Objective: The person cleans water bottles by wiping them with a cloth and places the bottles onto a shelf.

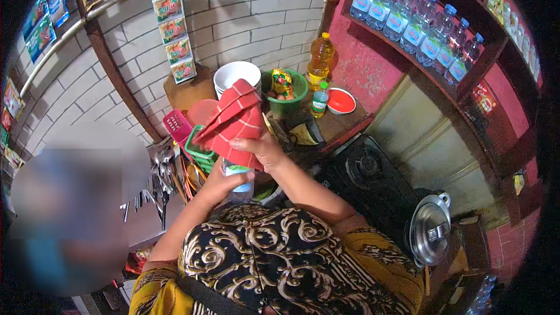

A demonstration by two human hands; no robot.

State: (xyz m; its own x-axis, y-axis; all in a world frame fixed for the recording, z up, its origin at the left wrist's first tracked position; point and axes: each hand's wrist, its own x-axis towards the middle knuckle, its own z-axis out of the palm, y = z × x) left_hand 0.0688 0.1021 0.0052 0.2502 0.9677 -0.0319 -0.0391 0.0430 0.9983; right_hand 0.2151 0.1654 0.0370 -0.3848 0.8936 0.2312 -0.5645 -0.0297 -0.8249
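A red checked cloth [230, 118] is bunched in my right hand [261, 150], its fingers wrapped round the folds. Just below, my left hand [228, 182] grips a clear plastic water bottle [238, 170] with a blue and green label. The cloth hangs over the bottle's upper part, so its cap is hidden. Both hands are close together in front of my chest. Behind the cloth are a stack of white bowls [237, 74] and a green basket [201, 150].
A green tub [284, 105] with a yellow packet, an oil bottle [320, 61] and a small green-capped bottle [319, 100] stand at the back. To the right are a black stove [367, 166] and a lidded pot [430, 230]. Cutlery [163, 178] lies left; a blurred person [76, 198] is beside me.
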